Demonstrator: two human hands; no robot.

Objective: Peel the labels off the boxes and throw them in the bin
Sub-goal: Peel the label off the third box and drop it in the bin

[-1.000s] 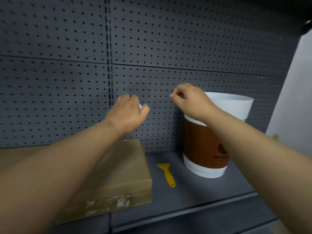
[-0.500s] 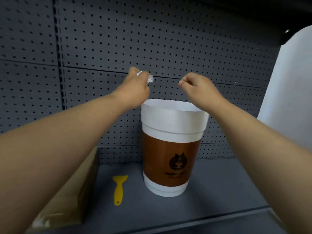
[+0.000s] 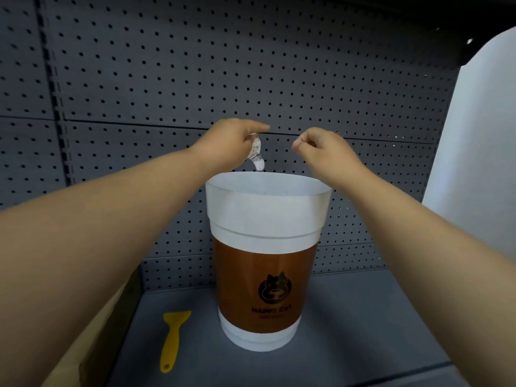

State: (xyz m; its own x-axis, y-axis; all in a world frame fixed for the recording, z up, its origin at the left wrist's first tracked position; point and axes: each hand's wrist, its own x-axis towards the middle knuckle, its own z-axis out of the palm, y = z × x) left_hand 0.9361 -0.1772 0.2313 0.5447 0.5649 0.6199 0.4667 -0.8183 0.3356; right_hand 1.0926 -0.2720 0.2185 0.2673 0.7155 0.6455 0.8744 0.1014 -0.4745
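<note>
A bin shaped like a big coffee cup, white with a brown band, stands on the grey shelf. My left hand hovers above its rim and pinches a crumpled white label, which dangles just over the bin's opening. My right hand hangs to the right, also above the rim, thumb and forefinger pinched together; I see nothing in it. A cardboard box lies at the lower left, mostly hidden under my left forearm.
A yellow scraper lies on the shelf between the box and the bin. A grey pegboard wall stands close behind. A white panel borders the right side.
Both hands swung right from above the box to above the bin. The label, earlier tucked in my left hand, now hangs down from its fingers over the opening.
</note>
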